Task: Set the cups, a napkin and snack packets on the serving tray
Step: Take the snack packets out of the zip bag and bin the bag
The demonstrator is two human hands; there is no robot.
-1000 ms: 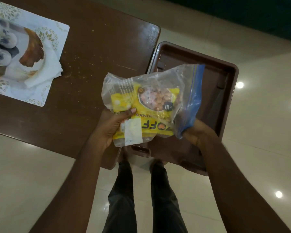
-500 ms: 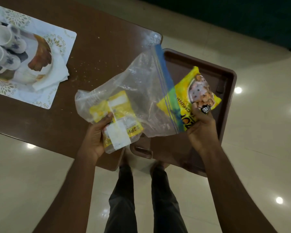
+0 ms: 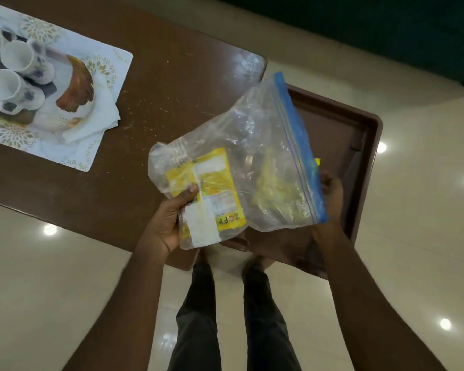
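Observation:
My left hand (image 3: pixel 169 223) grips the bottom of a clear zip bag (image 3: pixel 252 145) with a blue seal, and a yellow snack packet (image 3: pixel 212 188) lies inside it. The bag hangs over the near left part of the brown serving tray (image 3: pixel 370 124). My right hand (image 3: pixel 331 188) is at the bag's blue edge, over the tray, closed on a second yellow snack packet (image 3: pixel 317 162). That packet is mostly hidden behind the bag. White cups (image 3: pixel 4 84) stand at the far left, with a folded white napkin (image 3: pixel 102 113) beside them.
The cups and napkin rest on a patterned white placemat (image 3: pixel 113 62) on the dark brown table (image 3: pixel 172 62). The tray sits past the table's right end, above a glossy tiled floor (image 3: pixel 413 236). My legs show below.
My right hand, with the packet it pulled out, has dropped behind the bag's blue edge. The bag has swung right over the tray. The view has shifted slightly.

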